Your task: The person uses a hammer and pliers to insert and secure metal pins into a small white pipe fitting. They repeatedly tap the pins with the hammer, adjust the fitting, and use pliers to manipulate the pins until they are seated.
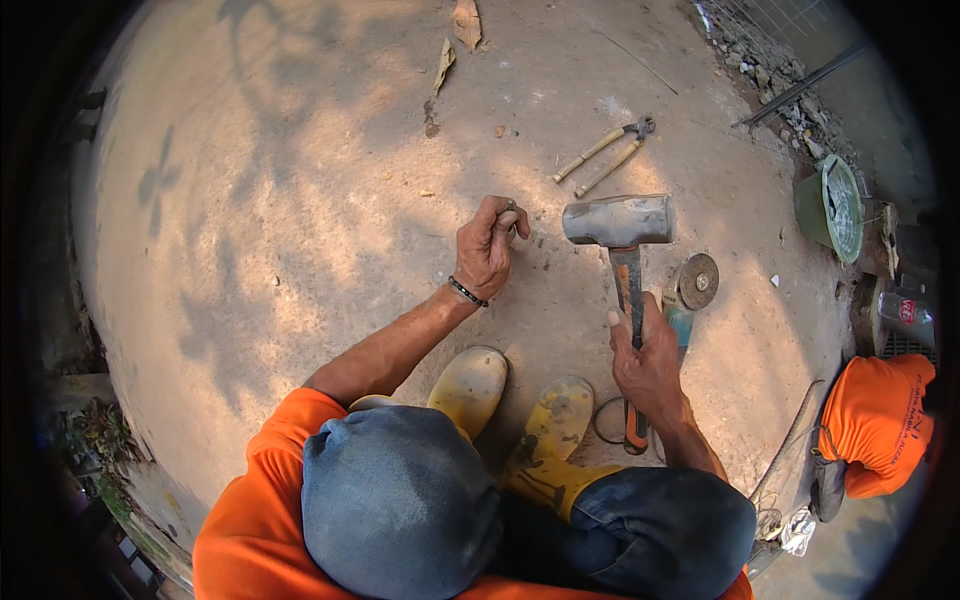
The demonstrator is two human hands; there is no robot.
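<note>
Squatting over bare ground, the left hand [487, 245] pinches a small metal piece [511, 218], seemingly a nail, steadying it on the dirt; the right hand [645, 360] grips the hammer [620, 222], head just beside it. Judged: striking step, calling for a square blow clear of the fingers

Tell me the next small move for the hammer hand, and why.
Probably bring the hammer down toward the small metal piece pinched in the left hand. The right hand grips the handle with the head raised level beside that hand, which is braced low over the concrete ground. What the piece is cannot be told.
</note>
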